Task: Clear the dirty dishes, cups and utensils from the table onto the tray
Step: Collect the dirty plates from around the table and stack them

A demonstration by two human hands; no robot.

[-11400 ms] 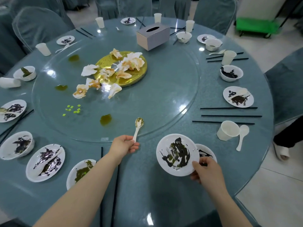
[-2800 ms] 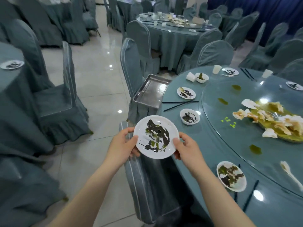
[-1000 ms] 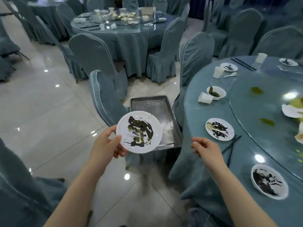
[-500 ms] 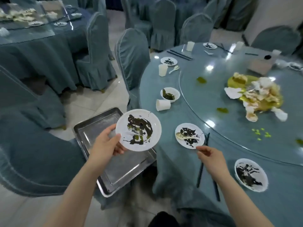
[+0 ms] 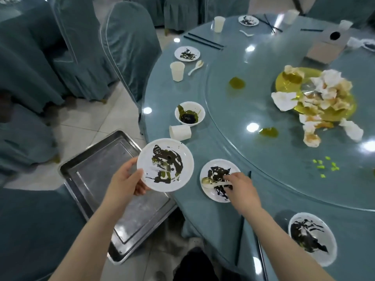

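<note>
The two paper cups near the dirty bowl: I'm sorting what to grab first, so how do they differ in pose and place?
The tipped cup lies on its side by the table edge, just nearer the person than the dirty bowl. The upright cup stands mouth up farther away, beside a white spoon and below a small plate. Both look like plain white paper cups, and no hand touches either.

Chopsticks (image 5: 241, 230) partly hidden by right forearm; tissue box (image 5: 326, 47) blurred.

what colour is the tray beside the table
Silver-grey: the rectangular metal tray is bare shiny steel, seen in the head view.
</note>
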